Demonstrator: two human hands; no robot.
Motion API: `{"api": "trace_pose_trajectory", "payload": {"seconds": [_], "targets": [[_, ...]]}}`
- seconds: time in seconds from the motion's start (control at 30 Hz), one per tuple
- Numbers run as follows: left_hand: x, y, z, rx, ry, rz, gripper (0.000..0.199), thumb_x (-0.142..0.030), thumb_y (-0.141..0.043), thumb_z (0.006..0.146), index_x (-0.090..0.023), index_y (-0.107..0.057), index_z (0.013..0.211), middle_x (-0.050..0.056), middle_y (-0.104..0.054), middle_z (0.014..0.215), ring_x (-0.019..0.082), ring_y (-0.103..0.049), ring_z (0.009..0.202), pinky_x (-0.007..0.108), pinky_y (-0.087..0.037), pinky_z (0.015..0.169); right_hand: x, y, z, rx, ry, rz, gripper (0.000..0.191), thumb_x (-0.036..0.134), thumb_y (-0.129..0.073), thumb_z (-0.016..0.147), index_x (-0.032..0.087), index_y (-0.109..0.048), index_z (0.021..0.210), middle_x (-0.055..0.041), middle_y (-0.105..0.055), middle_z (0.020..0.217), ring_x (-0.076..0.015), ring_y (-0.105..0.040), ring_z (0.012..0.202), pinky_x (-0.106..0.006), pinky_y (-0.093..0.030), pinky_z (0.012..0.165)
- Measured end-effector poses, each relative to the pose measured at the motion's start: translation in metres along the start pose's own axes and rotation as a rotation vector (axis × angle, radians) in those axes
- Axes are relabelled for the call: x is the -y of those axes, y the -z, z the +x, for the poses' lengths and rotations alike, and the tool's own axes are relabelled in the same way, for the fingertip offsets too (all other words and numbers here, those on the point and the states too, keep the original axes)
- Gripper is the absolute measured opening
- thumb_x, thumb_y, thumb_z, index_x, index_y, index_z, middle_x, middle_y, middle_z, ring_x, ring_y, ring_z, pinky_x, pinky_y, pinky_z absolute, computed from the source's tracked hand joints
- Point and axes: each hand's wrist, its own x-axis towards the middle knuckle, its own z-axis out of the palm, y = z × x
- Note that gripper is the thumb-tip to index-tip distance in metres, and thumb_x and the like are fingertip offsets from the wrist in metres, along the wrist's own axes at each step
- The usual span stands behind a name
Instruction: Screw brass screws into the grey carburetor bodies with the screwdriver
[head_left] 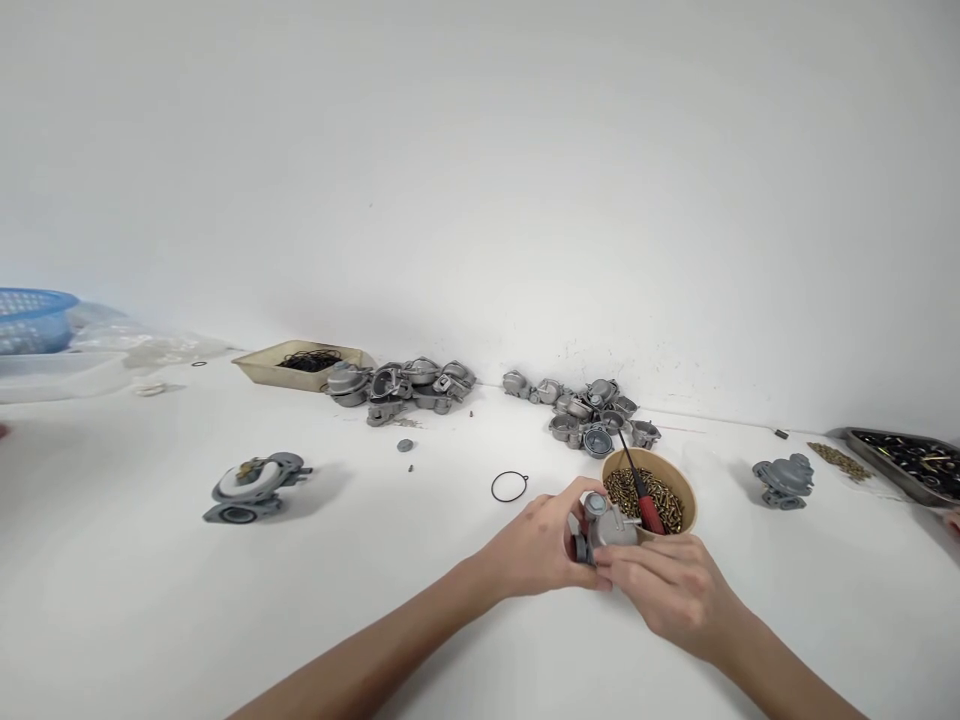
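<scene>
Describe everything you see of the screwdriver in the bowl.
The screwdriver has a red and black handle, apparently plastic, and a thin dark shaft. It leans inside the tan bowl, handle low on the brass-colored screws, shaft slanting up past the far rim. Neither the left hand nor the right hand grips it. Its tip is too small to make out.

- The left hand [546, 540] grips a grey metal part [616, 532]; the right hand [675, 592] touches its lower edge with its fingertips.
- From that part, at 2 o'clock, a bowl [691, 492] of small brass-coloured pieces [621, 488] holds a red-handled screwdriver [648, 512], shaft towards 11.
- At 12 o'clock, a right-hand heap [598, 408] of grey castings.
- At 10 o'clock, a thin black ring [496, 496]; farther off, a left-hand heap [421, 372] and a cream tray [262, 372].
- At 9 o'clock, an open casting [264, 488] on the table [420, 620].
</scene>
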Motion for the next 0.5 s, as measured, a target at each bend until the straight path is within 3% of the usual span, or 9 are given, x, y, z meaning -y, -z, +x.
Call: {"api": "trace_pose_trajectory", "payload": {"seconds": [0.13, 0.2, 0.3, 0.4, 0.5], "targets": [[-0.001, 0.003, 0.0, 0.014, -0.007, 0.008, 0.077, -0.041, -0.089, 0.065, -0.031, -0.054, 0.133, 0.0, -0.069, 0.1, 0.022, -0.065, 0.084, 0.033, -0.055, 0.08, -0.001, 0.003, 0.002, -0.095, 0.046, -0.099, 0.018, 0.002, -0.053, 0.097, 0.017, -0.062, 0.091, -0.0091, -0.079, 0.111, -0.011, -0.069, 0.058, -0.025, -0.054, 0.051], [-0.003, 0.007, -0.001, 0.03, 0.01, 0.03, 0.08, -0.042, -0.09, 0.065, -0.031, -0.054, 0.136, 0.001, -0.069, 0.101, 0.022, -0.066, 0.082, 0.033, -0.055, 0.078, -0.007, 0.007, 0.0, -0.182, -0.052, -0.096, 0.018, 0.003, -0.054, 0.097, 0.018, -0.057, 0.088, -0.0109, -0.078, 0.114, -0.0081, -0.063, 0.052, -0.023, -0.046, 0.045], [-0.006, 0.014, -0.002, 0.08, 0.011, 0.051, 0.083, -0.042, -0.089, 0.067, -0.033, -0.053, 0.141, 0.002, -0.069, 0.106, 0.023, -0.066, 0.083, 0.034, -0.056, 0.077, -0.025, 0.014, -0.008, -0.255, -0.292, -0.151, 0.016, 0.008, -0.058, 0.099, 0.02, -0.056, 0.088, -0.003, -0.077, 0.088, -0.0065, -0.055, 0.047, -0.02, -0.044, 0.047], [-0.002, 0.022, -0.002, 0.145, -0.029, 0.053, 0.088, -0.038, -0.086, 0.07, -0.036, -0.049, 0.149, 0.004, -0.068, 0.115, 0.025, -0.068, 0.093, 0.036, -0.057, 0.083, -0.045, 0.017, -0.018, -0.145, -0.562, -0.263, 0.015, 0.027, -0.058, 0.102, 0.021, -0.06, 0.088, 0.0025, -0.067, 0.068, -0.0102, -0.057, 0.049, -0.023, -0.044, 0.05], [0.008, 0.029, 0.0, 0.199, -0.086, 0.07, 0.096, -0.035, -0.082, 0.074, -0.038, -0.038, 0.159, 0.006, -0.067, 0.122, 0.027, -0.067, 0.101, 0.04, -0.056, 0.091, -0.054, 0.013, -0.024, 0.12, -0.799, -0.258, 0.022, 0.043, -0.057, 0.1, 0.024, -0.065, 0.094, 0.003, -0.071, 0.071, -0.0149, -0.063, 0.056, -0.026, -0.04, 0.051]]}}
